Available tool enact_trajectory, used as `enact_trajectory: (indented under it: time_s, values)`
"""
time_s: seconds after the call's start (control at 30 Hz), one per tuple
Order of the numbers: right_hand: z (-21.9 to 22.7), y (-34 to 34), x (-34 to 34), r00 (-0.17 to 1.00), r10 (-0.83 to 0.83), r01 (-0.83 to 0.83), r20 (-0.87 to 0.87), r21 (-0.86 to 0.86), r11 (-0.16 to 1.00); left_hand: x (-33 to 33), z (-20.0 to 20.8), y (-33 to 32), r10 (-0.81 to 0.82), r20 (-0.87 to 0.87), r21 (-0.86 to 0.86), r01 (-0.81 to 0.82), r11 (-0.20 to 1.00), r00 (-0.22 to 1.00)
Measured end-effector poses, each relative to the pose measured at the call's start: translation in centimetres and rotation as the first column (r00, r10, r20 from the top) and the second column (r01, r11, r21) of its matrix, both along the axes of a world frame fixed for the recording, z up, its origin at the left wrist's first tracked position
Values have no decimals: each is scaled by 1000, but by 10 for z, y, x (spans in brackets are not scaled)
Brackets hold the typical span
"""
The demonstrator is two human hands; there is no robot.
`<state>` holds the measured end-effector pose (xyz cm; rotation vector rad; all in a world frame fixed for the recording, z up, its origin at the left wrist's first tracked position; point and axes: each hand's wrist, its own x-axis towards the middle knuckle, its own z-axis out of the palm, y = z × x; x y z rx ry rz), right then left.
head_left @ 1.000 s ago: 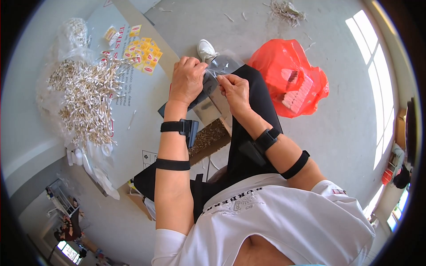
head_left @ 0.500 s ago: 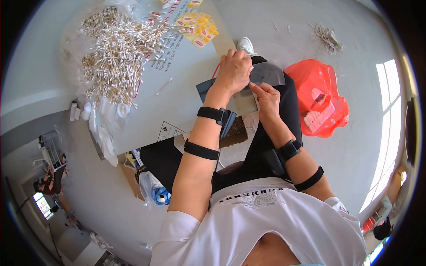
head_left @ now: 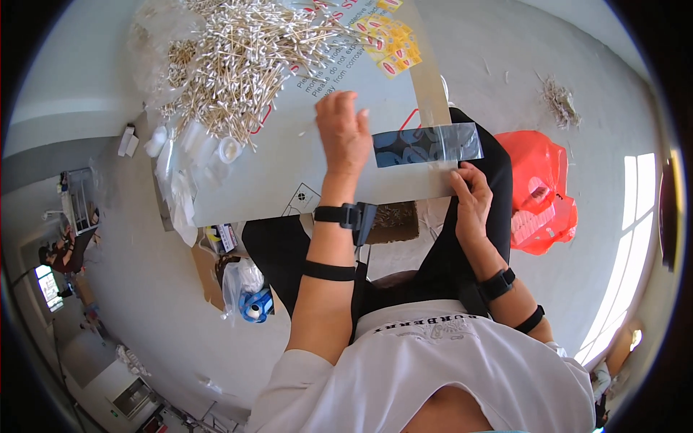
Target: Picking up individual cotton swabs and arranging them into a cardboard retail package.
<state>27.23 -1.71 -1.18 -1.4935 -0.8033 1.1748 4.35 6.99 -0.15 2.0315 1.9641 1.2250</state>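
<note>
Head cam view, so we're looking straight down at the workspace. Left hand [head_left: 343, 141] is up over the grey tabletop [head_left: 278, 169] with nothing in it, fingers loosely bent and not closed on anything. Right hand [head_left: 473, 198] is at the table's edge, thumb and fingertips close together just beside the plastic sleeve [head_left: 408, 147]; can't tell if they're pinching any of it. That sleeve lies flat between the two hands, the dark patterned part on the table and the clear end sticking out past the edge over the person's black-trousered leg [head_left: 492, 144]. Further up the table there's a huge messy heap of cotton swabs [head_left: 238, 65], with a spread of yellow cards [head_left: 393, 47] to its right and a white tape roll [head_left: 229, 149] below it. Down on the floor, right of the leg, sits a red plastic bag [head_left: 538, 169] with something pink showing.
</note>
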Motion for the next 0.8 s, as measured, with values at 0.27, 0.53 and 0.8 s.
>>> enact_trajectory:
  time_s: [0.27,0.53,0.8]
  values:
    - [43,38,-69,728,535,-643,428,158,749,-88,-22,-32,341,-246,-144,-382,913,908]
    - [5,106,-168,451,327,-807,830,223,547,-123,-20,3,588,-255,91,-587,805,767]
    - [-5,84,-131,534,356,-785,767,292,547,-79,-17,-15,378,-228,-149,-416,897,897]
